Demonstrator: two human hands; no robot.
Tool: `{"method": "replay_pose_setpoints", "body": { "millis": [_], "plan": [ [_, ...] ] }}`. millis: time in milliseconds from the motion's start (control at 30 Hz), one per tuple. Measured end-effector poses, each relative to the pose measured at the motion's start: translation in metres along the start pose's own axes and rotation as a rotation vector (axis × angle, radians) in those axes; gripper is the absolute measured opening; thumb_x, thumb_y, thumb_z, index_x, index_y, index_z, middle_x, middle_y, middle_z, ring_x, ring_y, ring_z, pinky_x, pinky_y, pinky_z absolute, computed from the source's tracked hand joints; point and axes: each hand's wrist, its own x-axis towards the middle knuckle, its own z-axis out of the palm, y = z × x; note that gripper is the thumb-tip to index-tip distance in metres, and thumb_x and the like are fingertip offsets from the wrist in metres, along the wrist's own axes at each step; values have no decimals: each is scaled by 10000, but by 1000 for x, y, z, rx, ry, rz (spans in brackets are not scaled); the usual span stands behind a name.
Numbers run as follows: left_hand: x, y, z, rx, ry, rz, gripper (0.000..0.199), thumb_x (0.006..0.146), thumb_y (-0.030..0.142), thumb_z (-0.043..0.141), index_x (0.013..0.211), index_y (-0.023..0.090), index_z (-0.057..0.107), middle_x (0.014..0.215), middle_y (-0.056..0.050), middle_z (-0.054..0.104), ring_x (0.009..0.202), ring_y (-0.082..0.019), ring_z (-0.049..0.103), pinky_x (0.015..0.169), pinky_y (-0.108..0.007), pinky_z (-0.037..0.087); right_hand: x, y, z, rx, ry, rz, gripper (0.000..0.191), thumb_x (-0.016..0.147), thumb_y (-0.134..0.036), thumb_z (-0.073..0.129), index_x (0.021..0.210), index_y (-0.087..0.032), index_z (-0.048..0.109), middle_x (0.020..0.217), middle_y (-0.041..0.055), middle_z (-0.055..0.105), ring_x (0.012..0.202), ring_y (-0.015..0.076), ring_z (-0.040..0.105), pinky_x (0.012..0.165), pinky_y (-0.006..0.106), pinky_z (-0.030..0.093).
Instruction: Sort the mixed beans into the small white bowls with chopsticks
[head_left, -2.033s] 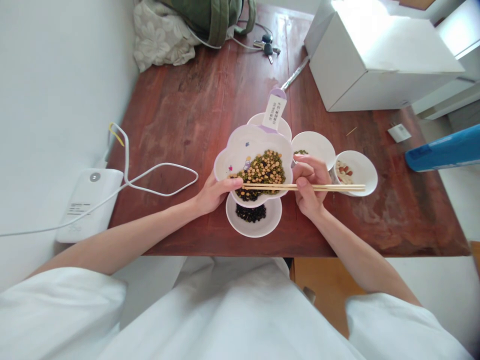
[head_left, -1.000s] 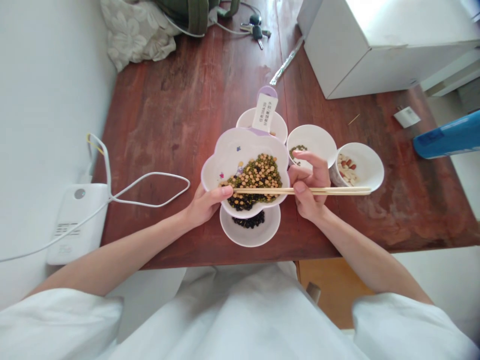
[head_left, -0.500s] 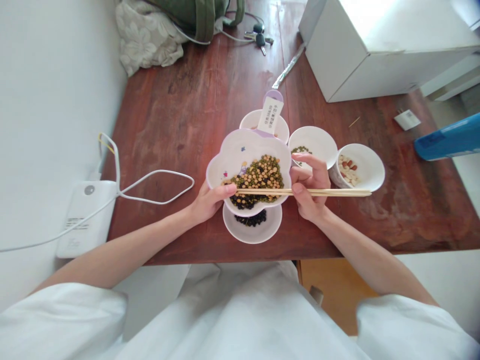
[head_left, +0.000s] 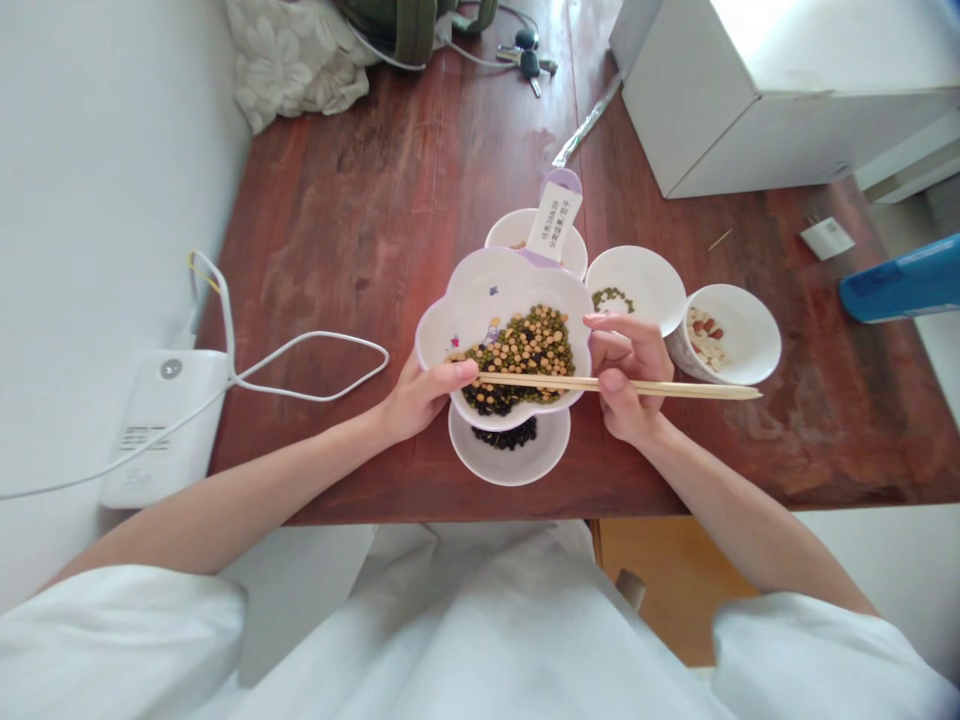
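Observation:
A white flower-shaped bowl with a lilac rim holds mixed beans: green, black and pale yellow ones. My left hand grips its left side, the thumb lying over the rim. A pair of wooden chopsticks lies level across the bowl's near part, pinched between thumb and fingers of my right hand at the bowl's right edge. The left ends of the chopsticks reach my left thumb. Partly under the flower bowl is a round white bowl with black beans.
Beyond are a bowl with green beans, a bowl with nuts and a partly covered bowl. A labelled lilac handle sticks out backward. A white box, keys, blue object and white power bank stand around.
The view has shifted slightly, so the tabletop things appear a little further right. The chopsticks tilt a bit more down to the right. Both hands keep their holds.

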Motion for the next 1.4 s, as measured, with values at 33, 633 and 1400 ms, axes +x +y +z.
{"method": "replay_pose_setpoints", "body": {
  "millis": [33,633,1400],
  "plan": [
    [0,0,0,1,1,-2,850,778,494,911,1540,201,673,1295,-125,869,1434,-453,706,1271,-596,549,-1,0,0,1,3,13,441,1039,-533,690,1418,-307,704,589,-68,513,459,134,410,433,280,330],
    [-1,2,3,-3,20,22,836,794,451,901,1559,212,664,1369,-130,845,1453,-463,691,1245,-615,572,-5,-5,-3,-23,13,80,600,1104,-739,424,1294,-305,792,625,-12,638,481,175,569,440,336,381],
    [0,4,1,31,-12,17,817,774,546,914,1492,210,716,1270,-133,874,1386,-469,731,1228,-623,571,28,-31,-22,142,0,-6,678,1157,-593,435,758,-248,861,562,36,679,454,171,636,438,320,517]
  ]
}}
